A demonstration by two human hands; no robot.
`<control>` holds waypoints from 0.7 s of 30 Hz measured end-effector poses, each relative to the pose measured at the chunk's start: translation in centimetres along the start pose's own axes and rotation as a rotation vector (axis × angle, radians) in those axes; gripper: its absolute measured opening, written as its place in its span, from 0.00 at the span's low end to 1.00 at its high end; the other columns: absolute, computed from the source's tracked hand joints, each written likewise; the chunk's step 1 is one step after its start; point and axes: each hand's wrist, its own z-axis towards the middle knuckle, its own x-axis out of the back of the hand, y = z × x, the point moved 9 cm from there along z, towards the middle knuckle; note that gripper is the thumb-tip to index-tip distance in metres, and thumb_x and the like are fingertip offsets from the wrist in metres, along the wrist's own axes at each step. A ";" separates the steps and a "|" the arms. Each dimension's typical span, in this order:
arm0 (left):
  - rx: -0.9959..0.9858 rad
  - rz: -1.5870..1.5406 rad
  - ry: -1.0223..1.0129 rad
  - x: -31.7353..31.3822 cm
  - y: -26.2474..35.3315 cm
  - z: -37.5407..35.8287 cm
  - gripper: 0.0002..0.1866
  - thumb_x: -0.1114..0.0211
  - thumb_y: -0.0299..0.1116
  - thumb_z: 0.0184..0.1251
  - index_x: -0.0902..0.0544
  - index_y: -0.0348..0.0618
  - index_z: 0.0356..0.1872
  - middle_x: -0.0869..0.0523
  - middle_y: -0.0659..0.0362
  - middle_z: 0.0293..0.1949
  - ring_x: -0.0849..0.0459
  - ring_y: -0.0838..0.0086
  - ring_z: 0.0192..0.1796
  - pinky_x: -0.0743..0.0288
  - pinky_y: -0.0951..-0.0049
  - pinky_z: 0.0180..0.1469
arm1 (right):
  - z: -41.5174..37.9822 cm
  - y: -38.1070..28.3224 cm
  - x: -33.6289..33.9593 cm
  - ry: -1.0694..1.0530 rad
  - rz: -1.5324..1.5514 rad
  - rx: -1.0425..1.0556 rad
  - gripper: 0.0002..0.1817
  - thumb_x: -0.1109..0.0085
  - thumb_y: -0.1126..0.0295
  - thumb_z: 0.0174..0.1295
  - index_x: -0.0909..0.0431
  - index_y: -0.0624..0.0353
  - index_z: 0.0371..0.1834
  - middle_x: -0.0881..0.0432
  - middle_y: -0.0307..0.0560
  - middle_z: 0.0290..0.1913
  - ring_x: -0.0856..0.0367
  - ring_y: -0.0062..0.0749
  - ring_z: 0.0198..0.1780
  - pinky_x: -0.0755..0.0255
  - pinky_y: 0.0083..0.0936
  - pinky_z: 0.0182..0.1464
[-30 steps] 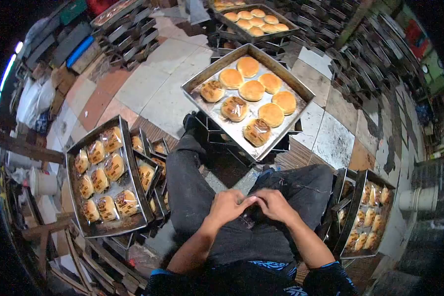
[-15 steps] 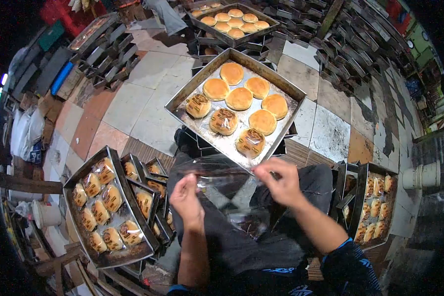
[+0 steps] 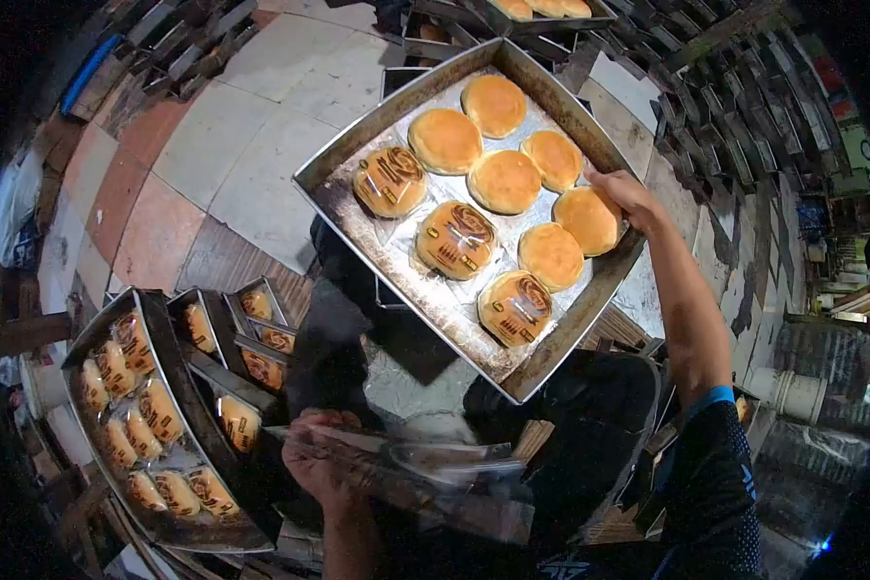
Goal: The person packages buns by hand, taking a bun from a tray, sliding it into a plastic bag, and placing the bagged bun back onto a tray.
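My right hand (image 3: 630,201) reaches over the right wall of a metal baking tray (image 3: 420,307), its fingers closed around the edge of a plain round bun (image 3: 588,220). Several other unwrapped golden buns (image 3: 505,182) lie in this tray. Along its near left side sit three buns in printed clear wrappers, one of them a wrapped bun (image 3: 456,240) in the middle. Low over my lap, my left hand (image 3: 324,454) is closed on a clear plastic bag (image 3: 445,474), which is blurred and stretches to the right.
At the left, a tray (image 3: 213,440) of wrapped buns stands tilted beside smaller tins with wrapped buns (image 3: 240,422). Another tray of buns (image 3: 551,8) is at the top. Stacked metal tins (image 3: 735,116) line the upper right. A white bucket (image 3: 788,391) stands at the right.
My right hand has left the plastic bag and moved up and right to a bun in the tray. My left hand has dropped lower with the bag. The view has shifted nearer the tray.
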 end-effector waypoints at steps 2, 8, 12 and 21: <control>0.017 -0.034 -0.010 0.3 -0.5 0.1 0.09 0.32 0.32 0.68 0.19 0.35 0.36 0.17 0.56 0.33 0.16 0.72 0.32 0.21 0.72 0.34 | -2.7 -2.1 -1.2 -0.193 0.082 0.352 0.18 0.46 0.56 0.70 0.20 0.63 0.41 0.18 0.40 0.33 0.23 0.24 0.35 0.29 0.26 0.42; 0.055 0.069 -0.046 0.4 -0.7 0.0 0.10 0.33 0.33 0.70 0.20 0.36 0.36 0.18 0.58 0.32 0.18 0.75 0.31 0.23 0.72 0.34 | -4.2 1.0 0.5 -0.041 0.357 0.406 0.13 0.50 0.63 0.71 0.22 0.62 0.38 0.20 0.39 0.33 0.23 0.24 0.37 0.30 0.26 0.44; 0.076 0.089 -0.082 0.7 -1.1 -0.1 0.10 0.34 0.35 0.71 0.20 0.37 0.37 0.18 0.60 0.31 0.21 0.79 0.32 0.25 0.76 0.36 | -3.7 1.6 3.3 0.170 0.317 0.373 0.15 0.51 0.62 0.70 0.21 0.64 0.42 0.19 0.43 0.37 0.23 0.26 0.40 0.31 0.27 0.46; 0.041 -0.010 -0.139 -1.0 -0.8 0.1 0.05 0.38 0.28 0.73 0.21 0.38 0.37 0.19 0.64 0.34 0.23 0.84 0.34 0.31 0.83 0.35 | -15.9 3.1 4.5 -0.072 1.088 0.273 0.35 0.32 0.51 0.58 0.29 0.58 0.65 0.23 0.50 0.62 0.22 0.48 0.60 0.29 0.56 0.62</control>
